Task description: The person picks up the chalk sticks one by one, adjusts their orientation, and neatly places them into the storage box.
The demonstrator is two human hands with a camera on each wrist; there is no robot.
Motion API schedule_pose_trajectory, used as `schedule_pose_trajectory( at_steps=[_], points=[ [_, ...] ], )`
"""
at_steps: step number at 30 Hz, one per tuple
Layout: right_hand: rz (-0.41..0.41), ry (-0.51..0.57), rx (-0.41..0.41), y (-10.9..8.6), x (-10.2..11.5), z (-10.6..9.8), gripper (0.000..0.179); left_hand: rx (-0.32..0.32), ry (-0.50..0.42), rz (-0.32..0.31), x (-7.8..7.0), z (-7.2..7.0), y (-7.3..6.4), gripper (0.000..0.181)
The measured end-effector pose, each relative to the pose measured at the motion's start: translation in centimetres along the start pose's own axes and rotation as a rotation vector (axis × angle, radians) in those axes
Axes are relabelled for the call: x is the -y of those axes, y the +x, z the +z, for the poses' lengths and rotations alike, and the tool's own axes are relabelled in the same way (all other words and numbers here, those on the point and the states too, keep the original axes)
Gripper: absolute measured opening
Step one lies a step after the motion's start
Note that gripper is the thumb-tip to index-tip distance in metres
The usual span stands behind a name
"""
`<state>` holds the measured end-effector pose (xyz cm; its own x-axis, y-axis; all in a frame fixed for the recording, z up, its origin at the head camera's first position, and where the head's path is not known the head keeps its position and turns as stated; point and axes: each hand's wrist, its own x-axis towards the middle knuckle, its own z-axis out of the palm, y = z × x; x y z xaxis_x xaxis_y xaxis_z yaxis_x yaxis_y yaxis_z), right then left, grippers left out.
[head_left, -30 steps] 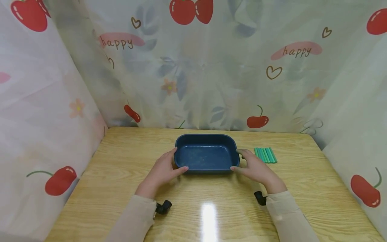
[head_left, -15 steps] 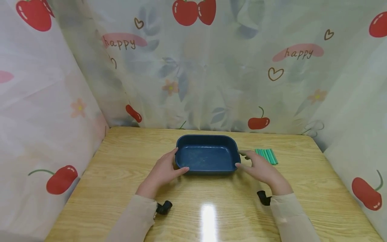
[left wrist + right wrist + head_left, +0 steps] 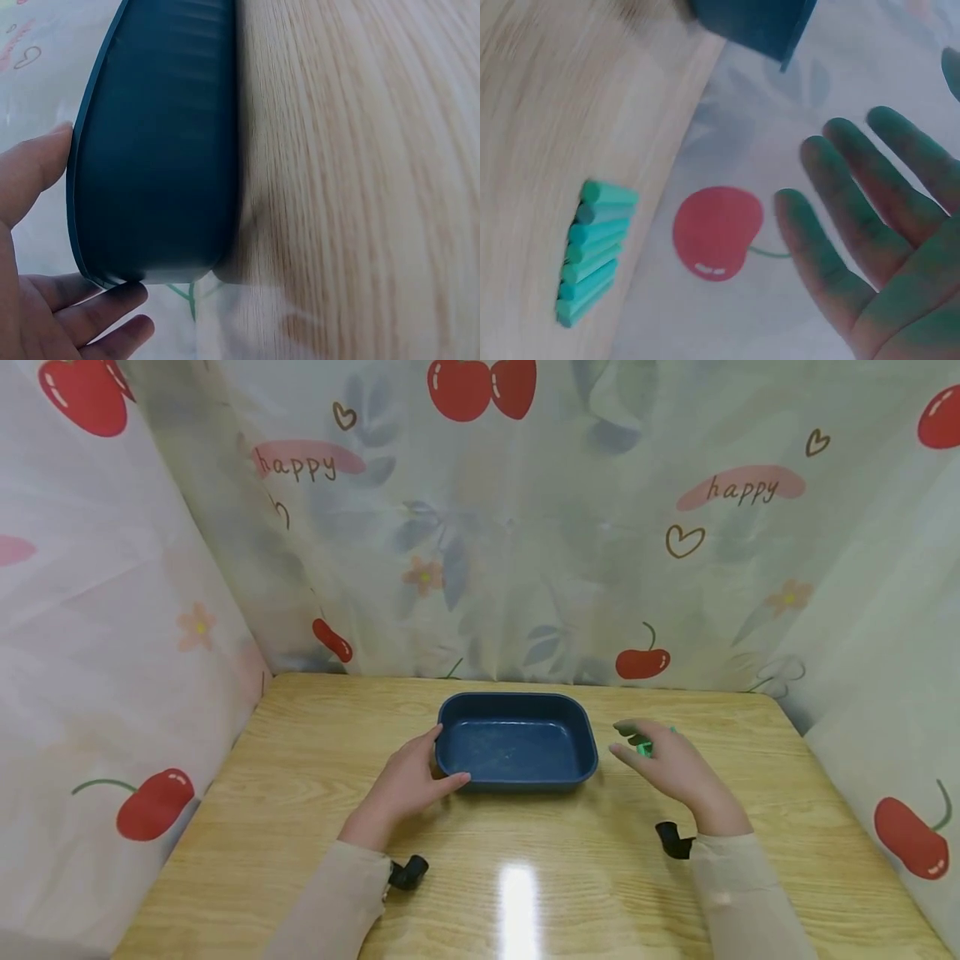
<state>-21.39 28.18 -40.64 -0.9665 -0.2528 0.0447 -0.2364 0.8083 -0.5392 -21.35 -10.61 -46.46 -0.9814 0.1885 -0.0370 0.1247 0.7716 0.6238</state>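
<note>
A dark blue rectangular tub (image 3: 517,752) stands on the wooden table. My left hand (image 3: 405,781) holds its near left corner, the thumb on the front rim and the fingers at the left end. In the left wrist view, the thumb (image 3: 37,169) touches the rim of the tub (image 3: 157,150) and the fingertips meet its end. My right hand (image 3: 671,768) hovers apart from the tub, holding nothing. It partly covers a row of green and teal sticks (image 3: 645,748). In the right wrist view, the fingers (image 3: 840,187) are spread and green-tinted, beside the chalk-like sticks (image 3: 596,251).
The wooden table (image 3: 300,777) ends at a patterned cloth backdrop (image 3: 510,568) behind, with more cloth on both sides. Small black fittings (image 3: 408,872) stick out at both wrists, by the beige sleeves.
My right hand has let go of the tub's right end and moved right, over the sticks. My left hand has stayed on the tub, which stands where it was.
</note>
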Motion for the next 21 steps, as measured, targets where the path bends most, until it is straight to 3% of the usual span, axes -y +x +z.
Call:
schedule_pose_trajectory(
  at_steps=[14,21],
  points=[
    [0.039,0.023,-0.163,0.0,-4.0,-1.2,0.047,0.006,-0.002,-0.027,0.2,0.3,0.3,0.1],
    [0.05,0.036,-0.207,0.1,-5.6,-1.6,0.047,0.007,-0.005,-0.032,0.1,0.2,0.1,0.1]
  ],
)
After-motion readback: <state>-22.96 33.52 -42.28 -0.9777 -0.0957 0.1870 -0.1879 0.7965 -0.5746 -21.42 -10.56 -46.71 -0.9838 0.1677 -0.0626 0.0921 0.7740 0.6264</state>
